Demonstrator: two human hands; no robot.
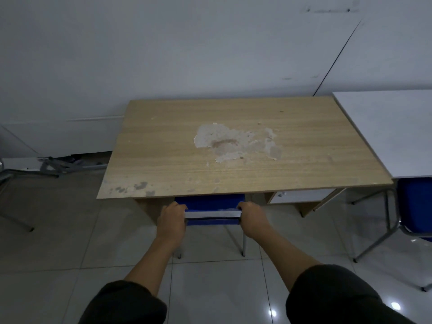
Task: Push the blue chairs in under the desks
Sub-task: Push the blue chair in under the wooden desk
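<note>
A blue chair [210,203] with a metal frame stands at the front edge of a worn wooden desk [233,146]. Most of its seat is hidden under the desktop. Only the top of the backrest and its two rear legs show. My left hand [171,220] grips the left end of the backrest's top rail. My right hand [253,219] grips the right end. A second blue chair [415,206] stands at the right under a white desk [392,127], partly cut off by the frame edge.
White walls close off the back and right. Metal frame parts [63,164] lie on the floor at the left by the wall. A metal leg [16,220] crosses the far left. A white drawer unit [301,195] hangs under the wooden desk's right side. The floor is glossy tile.
</note>
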